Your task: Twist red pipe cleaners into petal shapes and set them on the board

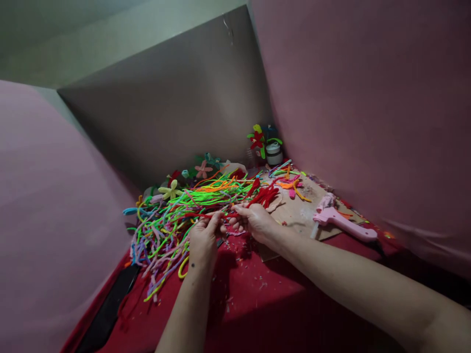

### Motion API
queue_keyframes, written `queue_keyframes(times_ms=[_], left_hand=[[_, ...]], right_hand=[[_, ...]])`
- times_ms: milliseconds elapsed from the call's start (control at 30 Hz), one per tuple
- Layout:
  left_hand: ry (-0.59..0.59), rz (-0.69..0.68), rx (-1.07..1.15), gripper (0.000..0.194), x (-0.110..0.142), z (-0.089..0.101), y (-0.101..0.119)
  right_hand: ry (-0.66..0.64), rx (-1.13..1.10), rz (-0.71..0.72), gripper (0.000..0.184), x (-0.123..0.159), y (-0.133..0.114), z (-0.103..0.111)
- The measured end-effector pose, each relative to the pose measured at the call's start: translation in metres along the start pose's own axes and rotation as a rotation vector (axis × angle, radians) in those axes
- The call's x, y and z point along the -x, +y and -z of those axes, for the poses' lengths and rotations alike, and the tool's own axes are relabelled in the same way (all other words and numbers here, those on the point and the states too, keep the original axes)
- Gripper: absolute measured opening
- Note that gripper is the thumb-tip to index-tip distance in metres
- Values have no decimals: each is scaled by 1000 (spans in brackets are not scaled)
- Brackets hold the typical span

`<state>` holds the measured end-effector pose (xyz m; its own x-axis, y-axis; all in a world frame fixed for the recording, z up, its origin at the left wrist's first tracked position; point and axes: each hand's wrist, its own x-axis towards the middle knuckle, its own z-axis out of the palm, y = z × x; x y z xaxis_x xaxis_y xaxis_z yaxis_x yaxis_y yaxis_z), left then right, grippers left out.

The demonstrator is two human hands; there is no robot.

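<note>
Between my two hands runs a red pipe cleaner (230, 214), pinched by the fingertips of each. My left hand (206, 230) is closed on it, and its free end points out to the left. A short way to the right, my right hand (253, 220) grips the same red stem with thumb and fingers. Just behind the hands lies a wide heap of pipe cleaners (206, 196) in green, orange, pink, purple and yellow. Several red looped pipe cleaners (267, 195) rest beyond my right hand.
A pink glue gun (346, 224) lies on a brown cardboard sheet (294, 211) at the right. Finished pipe-cleaner flowers (203, 169) and a white lidded jar (274, 153) stand at the back. A dark flat object (110, 309) lies at the left edge of the red cloth (253, 284).
</note>
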<state>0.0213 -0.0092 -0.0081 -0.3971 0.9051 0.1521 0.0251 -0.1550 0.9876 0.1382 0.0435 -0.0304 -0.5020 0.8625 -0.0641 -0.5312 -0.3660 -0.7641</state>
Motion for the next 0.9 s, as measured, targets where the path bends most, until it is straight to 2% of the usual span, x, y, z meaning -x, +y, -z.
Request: queue_keyframes(times_ms=[100,200,333,400,500,667,767,900], left_hand=[[31,-33,-26,32,-2,2,-3],[7,-39,-31,30,1,4,-3],[-150,-1,-77,35,4,11,0],[-203,28,-107,39,2,17,2],[-201,100,-67,34,-5,21,5],[-346,262,106,36,-11,8,13],[-340,230,162,29,-13,1,18],[-375,221,141,26,-18,0,23]], right_hand=[[-40,-49,15,8,-3,3,2],[-73,-95,33,5,-5,5,4],[-87,-94,55,13,-4,4,5],[-132,-74,-1,20,-2,2,6],[-293,-25,-168,31,3,0,6],[-475,53,-321,30,13,2,6],[-611,114,-375,31,16,3,9],[-688,146,-422,31,20,4,10]])
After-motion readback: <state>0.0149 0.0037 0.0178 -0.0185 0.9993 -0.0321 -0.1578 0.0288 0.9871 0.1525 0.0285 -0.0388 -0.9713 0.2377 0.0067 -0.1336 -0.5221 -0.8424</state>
